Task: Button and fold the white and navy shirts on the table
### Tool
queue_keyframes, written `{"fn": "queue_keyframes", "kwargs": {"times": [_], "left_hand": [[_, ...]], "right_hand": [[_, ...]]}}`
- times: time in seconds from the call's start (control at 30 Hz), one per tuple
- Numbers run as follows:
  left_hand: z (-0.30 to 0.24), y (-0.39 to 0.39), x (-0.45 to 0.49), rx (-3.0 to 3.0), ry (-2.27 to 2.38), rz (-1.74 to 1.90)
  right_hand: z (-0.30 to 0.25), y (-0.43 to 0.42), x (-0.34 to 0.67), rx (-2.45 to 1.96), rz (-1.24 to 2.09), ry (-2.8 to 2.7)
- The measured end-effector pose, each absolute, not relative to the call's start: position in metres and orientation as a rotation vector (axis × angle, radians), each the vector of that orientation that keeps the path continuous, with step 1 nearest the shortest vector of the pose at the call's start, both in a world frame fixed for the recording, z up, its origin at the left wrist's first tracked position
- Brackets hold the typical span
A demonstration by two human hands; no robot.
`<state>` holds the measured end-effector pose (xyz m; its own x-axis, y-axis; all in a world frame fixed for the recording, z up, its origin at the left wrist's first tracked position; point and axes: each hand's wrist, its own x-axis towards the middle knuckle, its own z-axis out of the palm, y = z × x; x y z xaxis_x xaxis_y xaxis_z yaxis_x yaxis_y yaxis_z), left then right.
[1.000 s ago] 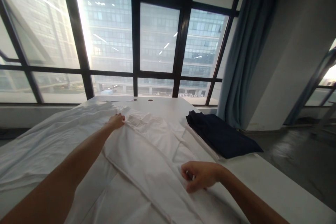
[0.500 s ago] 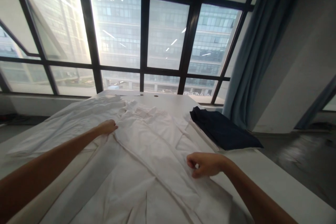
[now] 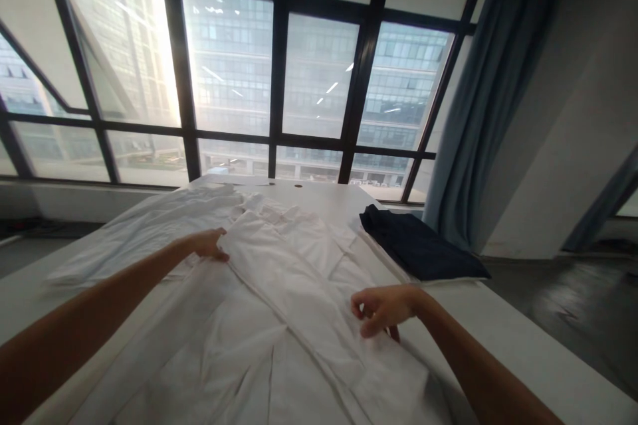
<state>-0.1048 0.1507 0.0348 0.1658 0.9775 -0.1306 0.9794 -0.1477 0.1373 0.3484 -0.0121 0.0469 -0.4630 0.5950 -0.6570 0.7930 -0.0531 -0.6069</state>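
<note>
A white long-sleeved shirt (image 3: 289, 279) lies spread and creased in front of me. At its left shoulder edge is my left hand (image 3: 207, 244), touching the cloth, with thumb and fingertips parted. A sleeve runs from there toward the lower left. Over the shirt's right side hovers my right hand (image 3: 386, 309), its fingers loosely curled and the thumb apart from them. I see no cloth between them. Part of the shirt's right edge is hidden behind this hand.
Another white garment (image 3: 149, 229) lies rumpled on the left of the white table (image 3: 518, 339). A folded dark navy garment (image 3: 421, 242) rests on a pale layer at the right. Beyond the far edge stand windows (image 3: 321, 73) and a blue curtain (image 3: 478, 126).
My left hand's fingers have parted from a tighter pinch on the shirt edge. My right hand's fingers have spread a little, and the shirt's left sleeve has shifted. The view has tilted slightly.
</note>
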Motion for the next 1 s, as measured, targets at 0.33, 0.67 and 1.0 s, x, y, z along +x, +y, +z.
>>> {"fn": "queue_keyframes", "kwargs": {"times": [0.33,0.67,1.0], "left_hand": [[0.026,0.132,-0.133,2.31,2.153,0.2],[0.028,0.119,-0.119,2.476,2.073,0.092],[-0.008,0.151,-0.083,2.555,1.692,-0.002]], "right_hand": [[0.039,-0.007,0.353,1.369,-1.723,1.943],[0.059,-0.018,0.343,1.383,-1.555,1.88],[0.005,0.023,0.334,1.992,-0.223,2.452]]}}
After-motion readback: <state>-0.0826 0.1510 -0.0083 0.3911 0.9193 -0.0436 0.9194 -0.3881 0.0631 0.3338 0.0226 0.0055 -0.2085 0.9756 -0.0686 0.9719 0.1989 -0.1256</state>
